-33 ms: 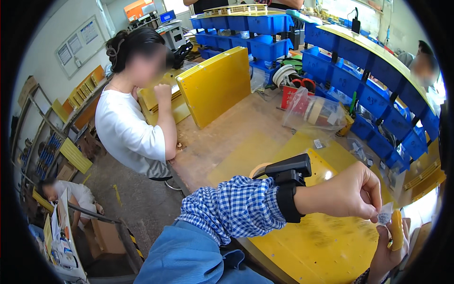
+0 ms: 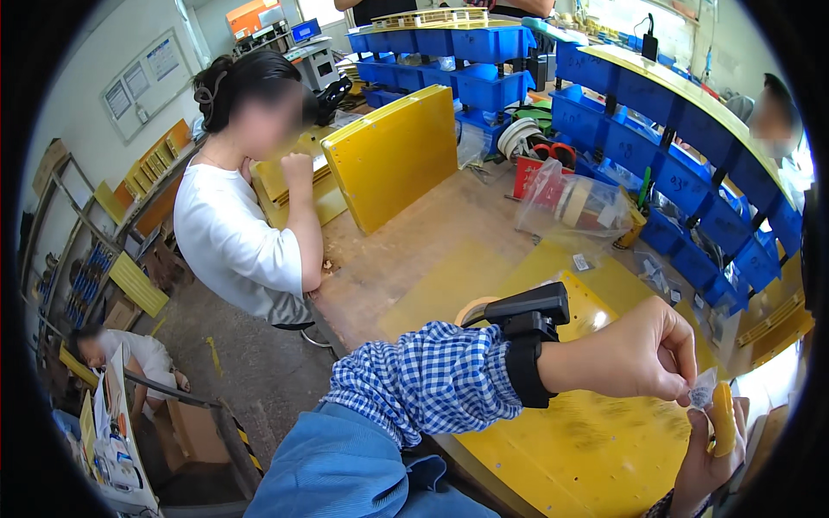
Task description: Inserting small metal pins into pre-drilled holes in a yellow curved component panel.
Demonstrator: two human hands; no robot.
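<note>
My left hand [image 2: 635, 356], in a blue-and-white checked sleeve with a black strap and device [image 2: 528, 341] at the wrist, reaches to the right. Its thumb and index finger pinch a small, whitish, translucent printed piece [image 2: 703, 391], perhaps a label or little bag. Close beside it, my right hand [image 2: 701, 462] is closed around a curved yellow piece [image 2: 724, 420], whose kind I cannot make out. The right thumb points up toward the whitish piece. Below both hands lies a large yellow panel [image 2: 553, 457] with small holes and dark smudges.
Tiered blue bins [image 2: 622, 138] line the table's far and right sides. A clear bag with a roll [image 2: 574, 207] lies before them. A stack of yellow panels [image 2: 397, 155] stands upright near a seated person [image 2: 237, 216] at left. Tape [image 2: 473, 309] sits beside my wrist device.
The whitish piece and the yellow piece have shifted very slightly between my fingers. Otherwise my hands and the table look the same.
</note>
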